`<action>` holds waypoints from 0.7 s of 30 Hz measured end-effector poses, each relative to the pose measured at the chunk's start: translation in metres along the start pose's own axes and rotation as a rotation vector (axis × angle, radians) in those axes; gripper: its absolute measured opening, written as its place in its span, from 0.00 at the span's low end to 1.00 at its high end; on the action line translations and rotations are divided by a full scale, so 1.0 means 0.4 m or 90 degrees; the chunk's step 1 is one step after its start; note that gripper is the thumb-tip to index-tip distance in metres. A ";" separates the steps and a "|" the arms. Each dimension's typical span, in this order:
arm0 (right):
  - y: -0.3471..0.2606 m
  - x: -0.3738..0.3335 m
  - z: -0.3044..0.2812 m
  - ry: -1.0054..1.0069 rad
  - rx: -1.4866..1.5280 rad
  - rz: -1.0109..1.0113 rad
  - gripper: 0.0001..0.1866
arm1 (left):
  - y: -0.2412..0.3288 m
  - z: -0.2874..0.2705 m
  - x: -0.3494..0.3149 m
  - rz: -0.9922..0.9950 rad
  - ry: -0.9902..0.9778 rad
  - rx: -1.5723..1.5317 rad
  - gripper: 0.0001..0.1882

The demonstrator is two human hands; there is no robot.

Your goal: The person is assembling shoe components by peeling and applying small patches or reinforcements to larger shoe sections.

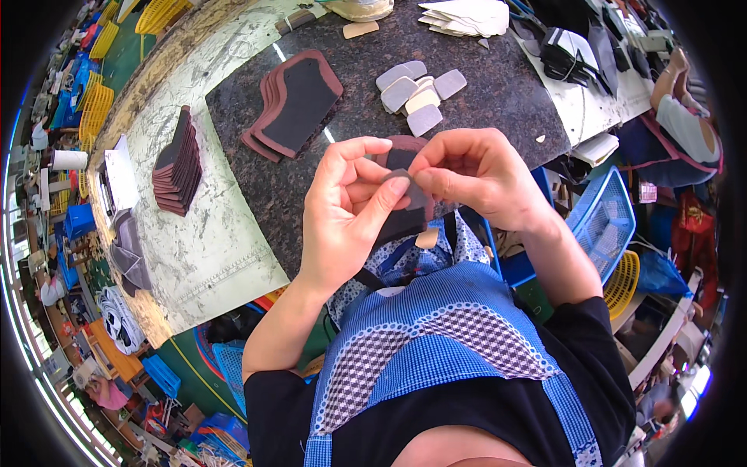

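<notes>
The left hand (350, 204) is pinching a small grey piece (410, 189) between thumb and curled fingers; its index finger is extending above, clear of the pinch. The right hand (476, 173) is closing thumb and index fingertips together at the piece's right edge, leaving no visible gap; the exact contact is partly hidden. The grey piece is sitting between both sets of fingertips, above a dark panel with maroon edging (401, 226) that is lying at the table's near edge. A small tan piece (426, 238) is resting just below this panel, near the blue checked apron (443, 284).

Beyond the hands, a loose cluster of grey and cream rounded pieces (424, 118) is lying on the dark speckled slab (498, 101). Left of it, a fanned stack of maroon-edged panels (305, 101) is occupying the same slab. Farther left, a second fanned stack (177, 173) is standing on the pale worn board (226, 226). White sheets (465, 17) are lying at the far edge, and a blue basket (605, 222) is standing at the right.
</notes>
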State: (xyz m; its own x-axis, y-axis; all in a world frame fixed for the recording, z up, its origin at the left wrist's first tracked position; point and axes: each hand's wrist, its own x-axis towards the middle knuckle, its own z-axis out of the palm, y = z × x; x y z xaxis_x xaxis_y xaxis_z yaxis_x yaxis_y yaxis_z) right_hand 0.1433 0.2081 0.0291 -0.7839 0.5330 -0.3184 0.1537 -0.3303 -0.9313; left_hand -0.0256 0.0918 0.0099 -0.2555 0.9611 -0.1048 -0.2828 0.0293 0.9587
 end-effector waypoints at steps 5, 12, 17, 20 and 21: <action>-0.018 -0.012 -0.013 -0.125 -0.074 0.031 0.06 | 0.010 -0.045 -0.002 -0.082 -0.212 -0.031 0.27; 0.082 -0.052 -0.001 -0.146 0.200 0.119 0.14 | 0.011 -0.028 -0.015 0.496 -0.133 0.440 0.16; 0.240 -0.224 -0.245 0.295 -0.180 0.085 0.14 | 0.074 -0.073 -0.105 0.380 -0.112 0.346 0.12; 0.257 -0.301 -0.263 0.211 -0.677 0.241 0.13 | 0.042 -0.108 -0.094 -0.007 -0.068 0.123 0.09; 0.231 -0.291 -0.246 0.192 -0.729 0.312 0.12 | 0.036 -0.099 -0.082 -0.086 -0.072 0.101 0.08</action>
State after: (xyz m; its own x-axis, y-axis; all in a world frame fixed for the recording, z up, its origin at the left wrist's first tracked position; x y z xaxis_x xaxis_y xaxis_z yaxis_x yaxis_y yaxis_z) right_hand 0.3080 0.1921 -0.0371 -0.3549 0.7506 -0.5574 0.9316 0.2339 -0.2782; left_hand -0.0577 0.0499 0.0166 -0.1180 0.9697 -0.2140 -0.1564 0.1947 0.9683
